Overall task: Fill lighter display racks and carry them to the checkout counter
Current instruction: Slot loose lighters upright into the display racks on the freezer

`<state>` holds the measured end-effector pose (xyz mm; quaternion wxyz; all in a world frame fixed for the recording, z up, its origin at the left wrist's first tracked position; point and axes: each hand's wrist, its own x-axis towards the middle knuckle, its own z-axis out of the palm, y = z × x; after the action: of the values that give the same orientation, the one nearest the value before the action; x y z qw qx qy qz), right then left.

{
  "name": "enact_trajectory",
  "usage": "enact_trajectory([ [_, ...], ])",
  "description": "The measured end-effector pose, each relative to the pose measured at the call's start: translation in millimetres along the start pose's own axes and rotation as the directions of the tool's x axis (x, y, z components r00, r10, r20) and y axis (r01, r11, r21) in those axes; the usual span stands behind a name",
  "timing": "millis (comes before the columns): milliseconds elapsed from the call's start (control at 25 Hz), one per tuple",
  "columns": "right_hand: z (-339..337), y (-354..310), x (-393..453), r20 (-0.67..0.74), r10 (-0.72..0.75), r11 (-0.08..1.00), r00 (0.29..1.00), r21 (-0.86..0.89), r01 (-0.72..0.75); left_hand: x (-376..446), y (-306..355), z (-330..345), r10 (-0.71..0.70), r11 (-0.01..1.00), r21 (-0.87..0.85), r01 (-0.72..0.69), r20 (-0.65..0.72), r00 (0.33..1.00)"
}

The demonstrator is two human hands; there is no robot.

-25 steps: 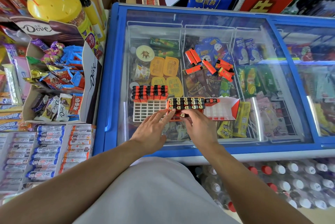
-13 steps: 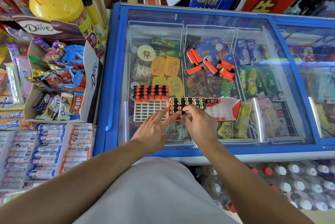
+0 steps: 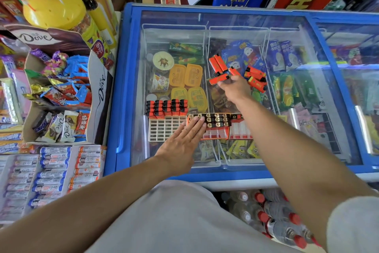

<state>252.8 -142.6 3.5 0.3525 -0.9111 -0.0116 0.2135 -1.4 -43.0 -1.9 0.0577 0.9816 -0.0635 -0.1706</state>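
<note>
On the freezer lid, my left hand lies flat on the orange lighter rack; my right hand pinches a loose orange lighter beyond it.

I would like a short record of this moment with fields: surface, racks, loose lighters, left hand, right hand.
surface: glass lid of the blue chest freezer
racks: white rack, lighters only in its far rows; orange rack, far rows filled
loose lighters: orange lighters lying scattered on the glass beyond the racks
left hand: left hand flat, fingers straight, resting on the orange rack
right hand: right hand reaching into the loose lighters; grasp unclear
</note>
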Motion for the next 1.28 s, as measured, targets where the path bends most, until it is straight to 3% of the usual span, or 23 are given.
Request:
enact_trajectory([
  [120, 16.1, -4.7, 21.8, 0.007, 0.128, 0.991, 0.992, 0.038, -0.128, -2.5, -6.9, -0.1, 0.012, 1.000, -0.020, -0.012, -0.006, 1.000],
  [320, 24.1, -14.1, 34.7, 0.017, 0.057, 0.984, 0.998, -0.173, -0.053, -9.2, -15.0, 4.6, 0.040, 0.999, 0.017, -0.039, -0.027, 0.999],
  [560, 20.0, -3.3, 31.3, 0.041, 0.175, 0.977, 0.984, 0.116, -0.179, -10.6, -13.1, -0.1, 0.013, 0.998, -0.066, -0.012, 0.012, 1.000],
  [720, -11.9, -6.1, -24.2, 0.011, 0.008, 0.972, 1.000, 0.234, -0.010, -10.8, -10.9, 0.9, -0.008, 0.998, -0.066, 0.008, 0.000, 1.000],
  [800, -37.8, -5.9, -68.2, 0.064, -0.045, 0.961, 0.997, 0.275, 0.026, -10.4, -9.9, 2.9, -0.015, 0.997, -0.076, 0.014, -0.011, 1.000],
  [1000, -58.5, 20.4, -156.5, 0.280, -0.122, 0.990, 0.952, -0.028, 0.136, -8.7, -6.1, 5.7, -0.026, 0.998, -0.063, 0.024, -0.029, 0.999],
  [1120, -32.9, 44.4, -165.1, 0.180, -0.255, 0.926, 0.950, -0.236, 0.294, -10.1, -4.5, 4.5, -0.023, 0.998, -0.064, 0.021, -0.031, 0.999],
  [1280, -2.0, 57.7, -159.1, 0.107, -0.407, 0.885, 0.907, -0.201, 0.420, -11.6, -2.7, 2.8, -0.023, 1.000, -0.003, 0.023, -0.016, 1.000],
])
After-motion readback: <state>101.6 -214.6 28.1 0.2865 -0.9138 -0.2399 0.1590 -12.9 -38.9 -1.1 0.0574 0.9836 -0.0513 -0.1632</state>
